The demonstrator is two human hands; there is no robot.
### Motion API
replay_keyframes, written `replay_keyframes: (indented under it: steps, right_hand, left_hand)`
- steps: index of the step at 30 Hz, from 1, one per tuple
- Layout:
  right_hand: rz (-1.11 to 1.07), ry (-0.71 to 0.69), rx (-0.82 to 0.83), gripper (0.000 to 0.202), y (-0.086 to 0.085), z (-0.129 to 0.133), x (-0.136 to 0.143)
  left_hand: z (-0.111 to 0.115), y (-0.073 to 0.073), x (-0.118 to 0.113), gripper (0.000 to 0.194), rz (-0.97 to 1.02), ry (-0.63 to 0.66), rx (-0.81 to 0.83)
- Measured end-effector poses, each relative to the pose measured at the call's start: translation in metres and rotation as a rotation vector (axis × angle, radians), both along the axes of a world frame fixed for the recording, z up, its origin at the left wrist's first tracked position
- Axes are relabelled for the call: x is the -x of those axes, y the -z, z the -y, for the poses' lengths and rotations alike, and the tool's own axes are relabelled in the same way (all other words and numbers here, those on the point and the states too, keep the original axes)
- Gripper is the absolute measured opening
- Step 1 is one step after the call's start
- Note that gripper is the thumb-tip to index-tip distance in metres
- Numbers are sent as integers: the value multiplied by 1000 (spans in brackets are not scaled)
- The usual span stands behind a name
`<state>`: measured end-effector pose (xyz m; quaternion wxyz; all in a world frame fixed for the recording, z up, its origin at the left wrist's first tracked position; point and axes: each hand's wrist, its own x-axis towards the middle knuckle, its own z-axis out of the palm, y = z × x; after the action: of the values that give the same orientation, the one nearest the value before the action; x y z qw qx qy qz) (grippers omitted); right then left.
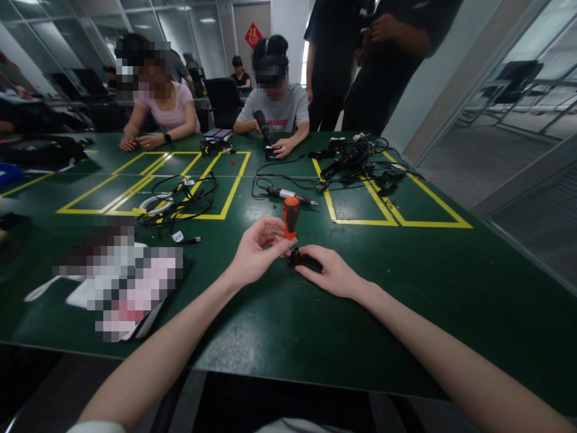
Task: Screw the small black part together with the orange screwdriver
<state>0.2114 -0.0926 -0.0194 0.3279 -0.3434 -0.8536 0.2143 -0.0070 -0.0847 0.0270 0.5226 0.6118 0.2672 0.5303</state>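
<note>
An orange and dark screwdriver (291,218) stands upright, handle up, above a small black part (295,260) on the green table (252,325). My left hand (261,249) has its fingers closed around the lower end of the screwdriver. My right hand (331,270) is curved over the black part, thumb and fingers on its sides, holding it against the tabletop. The tip of the screwdriver is hidden by my left fingers.
Behind the screwdriver lies a pen-like electric tool (291,195) with a cable. Black cables lie at left (193,195) and right (356,159). Pouches (139,294) sit at front left. Across the table, a person in grey (288,105) holds a dark tool.
</note>
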Motion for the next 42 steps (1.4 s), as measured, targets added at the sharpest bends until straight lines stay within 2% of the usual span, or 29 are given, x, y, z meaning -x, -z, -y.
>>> replay_keyframes:
  steps: [8, 15, 20, 26, 31, 38, 42]
  right_hand:
    - [5, -4, 9, 17, -1, 0, 0]
    - [-4, -2, 8, 18, 1, 0, -1]
    - [-13, 0, 7, 17, 1, 0, 0]
    - [-7, -6, 12, 17, 1, 0, -1]
    - [-1, -5, 10, 17, 0, 0, -1]
    - [0, 4, 15, 18, 1, 0, -1]
    - [-2, 4, 22, 18, 1, 0, -1]
  left_hand:
    - [2, -3, 1, 32, -44, 0, 38]
    - [1, 0, 2, 44, 7, 31, 38]
    - [2, -1, 2, 35, -22, 46, 31]
    - [2, 0, 0, 37, 26, 20, 34]
    - [1, -2, 1, 34, -29, 44, 17]
    - [1, 0, 0, 38, 3, 6, 38]
    - [0, -1, 1, 39, -58, -5, 40]
